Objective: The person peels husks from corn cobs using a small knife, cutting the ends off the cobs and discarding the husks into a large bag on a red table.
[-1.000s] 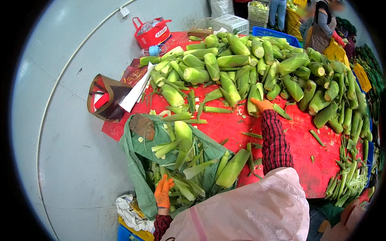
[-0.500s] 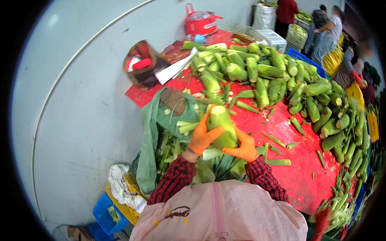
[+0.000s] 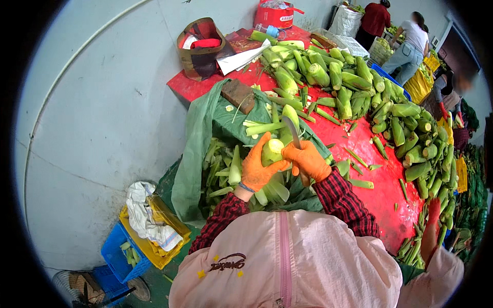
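Note:
My left hand (image 3: 258,167), in an orange glove, is closed around an ear of corn (image 3: 272,151) in its green husk, with the pale, round cut end facing up. Beside it, my right hand (image 3: 309,162), also gloved in orange, grips a knife (image 3: 292,129) whose curved blade points away from me, next to the ear. Its brown handle shows below the fingers. Under both hands lies a green sack (image 3: 194,154), opened out and full of loose pale green husks (image 3: 234,167). A brown block (image 3: 238,96) rests on the sack's far edge.
Husked-in corn ears (image 3: 354,79) are heaped along the far and right side of the red table (image 3: 354,136). A patterned bag (image 3: 204,51) and a red bag (image 3: 275,15) stand behind. Blue (image 3: 123,251) and yellow (image 3: 159,231) crates sit lower left. Co-workers (image 3: 408,43) stand far right.
The knife now shows in my right hand, which held the ear together with my left before. The ear has tipped and sits lower in my left hand. The whole view has shifted.

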Available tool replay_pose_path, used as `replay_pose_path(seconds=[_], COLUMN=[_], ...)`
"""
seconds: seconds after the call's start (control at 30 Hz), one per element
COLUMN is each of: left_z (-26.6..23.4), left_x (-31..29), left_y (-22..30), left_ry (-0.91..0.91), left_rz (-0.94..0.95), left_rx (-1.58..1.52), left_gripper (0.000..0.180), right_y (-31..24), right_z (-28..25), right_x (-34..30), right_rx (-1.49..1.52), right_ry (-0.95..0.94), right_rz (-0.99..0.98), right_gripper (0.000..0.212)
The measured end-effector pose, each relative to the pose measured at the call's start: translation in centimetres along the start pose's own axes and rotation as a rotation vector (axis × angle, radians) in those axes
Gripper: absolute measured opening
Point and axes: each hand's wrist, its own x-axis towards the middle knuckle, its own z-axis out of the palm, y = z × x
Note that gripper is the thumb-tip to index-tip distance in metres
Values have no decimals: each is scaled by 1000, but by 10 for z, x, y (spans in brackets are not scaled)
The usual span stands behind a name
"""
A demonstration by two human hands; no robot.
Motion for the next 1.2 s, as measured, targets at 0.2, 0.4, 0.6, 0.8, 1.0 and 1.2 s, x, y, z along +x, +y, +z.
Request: replay_pose_path(seconds=[0.2, 0.4, 0.6, 0.8, 1.0, 1.2], left_z=[-16, -26, -32, -29, -66, -140], left_x=[-17, -23, -21, -23, -5, -4], left_y=[13, 21, 5, -10, -61, -54], left_ry=[36, 74, 62, 96, 186, 217], left_rz=[86, 195, 5, -180, -262, -116], left_rx=[131, 296, -403, -806, -1158, -952], left_gripper=[86, 86, 78, 56, 53, 70], right_y=[14, 30, 42, 39, 26, -14], right_z=[17, 24, 45, 57, 34, 12], right_x=[-1, 10, 6, 7, -14, -36], right_rx=[124, 162, 278, 142, 88, 94], right_ry=[-48, -47, 40, 29, -289, 3], right_rz=[-40, -68, -142, -405, -178, -21], right_gripper=[23, 21, 17, 19, 21, 29])
